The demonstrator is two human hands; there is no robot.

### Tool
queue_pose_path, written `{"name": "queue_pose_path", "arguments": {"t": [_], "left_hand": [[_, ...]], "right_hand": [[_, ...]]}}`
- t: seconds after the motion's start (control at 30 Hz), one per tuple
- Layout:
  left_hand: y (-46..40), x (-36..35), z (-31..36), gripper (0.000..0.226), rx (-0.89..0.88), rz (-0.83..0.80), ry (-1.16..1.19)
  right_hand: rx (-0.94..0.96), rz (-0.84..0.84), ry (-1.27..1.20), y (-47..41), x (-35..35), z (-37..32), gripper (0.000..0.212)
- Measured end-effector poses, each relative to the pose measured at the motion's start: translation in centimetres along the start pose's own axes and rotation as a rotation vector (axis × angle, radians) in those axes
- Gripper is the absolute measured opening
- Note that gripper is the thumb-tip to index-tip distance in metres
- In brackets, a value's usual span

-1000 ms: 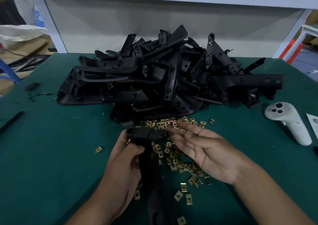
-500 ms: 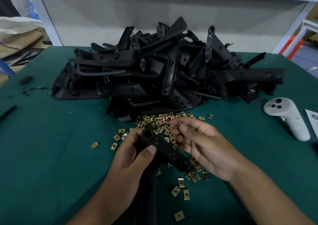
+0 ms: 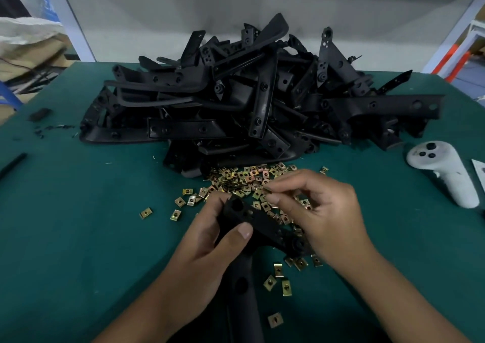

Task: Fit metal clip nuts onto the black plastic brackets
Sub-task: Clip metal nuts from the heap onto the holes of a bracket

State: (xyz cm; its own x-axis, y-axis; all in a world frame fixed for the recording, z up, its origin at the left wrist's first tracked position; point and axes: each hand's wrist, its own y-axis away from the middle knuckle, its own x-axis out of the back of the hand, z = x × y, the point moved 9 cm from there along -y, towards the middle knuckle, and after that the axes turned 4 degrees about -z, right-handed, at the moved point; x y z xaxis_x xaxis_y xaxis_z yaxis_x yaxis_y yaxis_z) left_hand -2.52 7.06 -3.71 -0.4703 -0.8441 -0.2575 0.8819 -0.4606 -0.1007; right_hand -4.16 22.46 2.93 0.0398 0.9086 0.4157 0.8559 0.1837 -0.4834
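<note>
While our left hand (image 3: pixel 210 248) is gripping the black plastic bracket (image 3: pixel 258 224) just above the green table (image 3: pixel 78 237), thumb pressing on its top face and fingers curling underneath, our right hand (image 3: pixel 322 211) is pinching one metal clip nut (image 3: pixel 267 190) between thumb and forefinger just beside the bracket's upper end. We are working over the scattered clip nuts (image 3: pixel 244 178), lying in front of the bracket heap (image 3: pixel 249 101). A white controller (image 3: pixel 443 172) is lying to the right.
</note>
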Motion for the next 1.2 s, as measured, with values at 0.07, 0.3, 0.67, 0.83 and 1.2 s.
{"name": "queue_pose_path", "arguments": {"t": [0.07,0.3,0.67,0.83,1.2], "left_hand": [[0.1,-0.4,-0.3,0.041,0.027,-0.032,0.042],[0.1,-0.5,0.0,0.040,0.026,-0.041,0.055],[0.2,-0.4,0.0,0.047,0.008,-0.040,0.085],[0.2,-0.6,0.2,0.045,-0.001,-0.046,0.125],[0.4,-0.8,0.1,0.041,0.012,-0.047,0.033]], "right_hand": [[0.243,0.042,0.129,0.5,0.0,-2.4,0.010],[0.438,0.029,0.268,1.4,-0.6,-3.9,0.011],[0.471,0.019,0.315,1.5,-0.6,-3.9,0.011],[0.479,0.011,0.317,1.6,-0.8,-3.7,0.011],[0.418,0.068,0.185,1.4,-0.2,-4.0,0.019]]}}
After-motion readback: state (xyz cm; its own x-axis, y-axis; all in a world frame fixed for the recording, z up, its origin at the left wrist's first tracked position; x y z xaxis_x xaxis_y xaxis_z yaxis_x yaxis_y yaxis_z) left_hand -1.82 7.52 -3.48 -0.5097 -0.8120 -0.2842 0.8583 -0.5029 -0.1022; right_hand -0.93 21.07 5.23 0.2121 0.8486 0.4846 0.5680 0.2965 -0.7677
